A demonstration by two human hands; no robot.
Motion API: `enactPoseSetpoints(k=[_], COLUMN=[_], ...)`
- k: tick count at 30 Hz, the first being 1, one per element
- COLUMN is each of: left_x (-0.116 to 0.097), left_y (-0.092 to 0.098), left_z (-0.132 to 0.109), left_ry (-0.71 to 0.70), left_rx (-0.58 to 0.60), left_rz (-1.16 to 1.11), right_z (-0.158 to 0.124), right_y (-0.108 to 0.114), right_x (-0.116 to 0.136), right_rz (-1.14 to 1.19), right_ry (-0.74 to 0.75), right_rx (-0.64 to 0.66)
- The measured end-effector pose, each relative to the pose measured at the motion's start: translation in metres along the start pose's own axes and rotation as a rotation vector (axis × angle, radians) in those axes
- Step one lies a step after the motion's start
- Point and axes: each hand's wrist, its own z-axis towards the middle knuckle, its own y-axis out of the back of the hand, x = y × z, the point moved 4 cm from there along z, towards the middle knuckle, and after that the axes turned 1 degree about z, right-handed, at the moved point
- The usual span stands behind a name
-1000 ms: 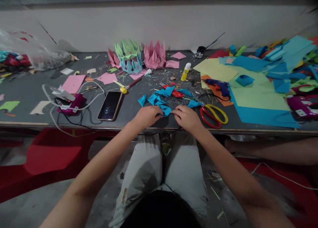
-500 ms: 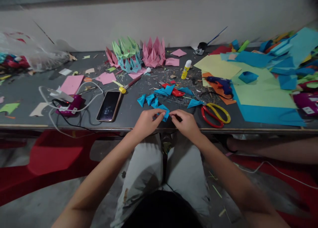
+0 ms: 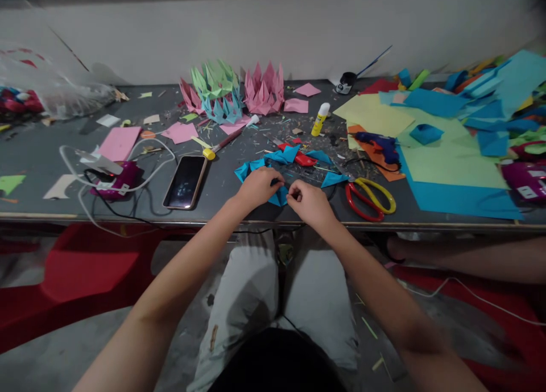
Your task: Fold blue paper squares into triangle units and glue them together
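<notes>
A row of folded blue paper pieces (image 3: 278, 197) lies at the table's front, in a curve with further blue pieces behind. Over the row bends my left hand (image 3: 260, 187), its thumb and fingers closed on a blue piece and partly hiding it. My right hand (image 3: 311, 203) is just right of the same piece, thumb and fingertips pinched together at its edge. What sits between those fingertips is too small to tell. Red-and-yellow-handled scissors (image 3: 370, 198) lie to the right, beside a loose blue folded piece (image 3: 334, 178).
A phone (image 3: 186, 181), a purple device with white cables (image 3: 117, 180) and a yellow-tipped tool (image 3: 209, 153) lie left. Folded paper crowns (image 3: 264, 89) stand at the back. A glue stick (image 3: 320, 119), a dark blue glue gun (image 3: 377, 144) and paper sheets (image 3: 452, 153) are right.
My left hand has shifted up and covers more of the blue pieces. The right hand has moved slightly left and down, its fingers more curled. The view has shifted a little.
</notes>
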Motion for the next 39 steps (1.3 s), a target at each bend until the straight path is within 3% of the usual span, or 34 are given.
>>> enactPoseSetpoints(k=[6, 14, 21, 31, 35, 39], left_x=[0.01, 0.001, 0.002, 0.001, -0.002, -0.006], left_y=[-0.004, -0.009, -0.009, -0.005, -0.005, -0.006], left_z=[-0.01, -0.029, -0.04, -0.035, -0.04, -0.041], left_ry=[0.139, 0.061, -0.149, -0.209, -0.181, -0.14], left_rx=[0.065, 0.07, 0.107, 0.206, 0.169, 0.1], left_rz=[-0.033, -0.205, -0.298, -0.272, -0.217, -0.172], right_z=[0.007, 0.006, 0.0, -0.007, -0.009, 0.0], right_y=[0.001, 0.002, 0.005, 0.012, 0.012, 0.009], right_x=[-0.009, -0.014, -0.016, -0.019, -0.02, -0.018], right_rz=[0.013, 0.013, 0.122, 0.15, 0.17, 0.145], right_ry=[0.05, 0.118, 0.185, 0.284, 0.245, 0.308], right_rx=[0.054, 0.126, 0.125, 0.187, 0.17, 0.187])
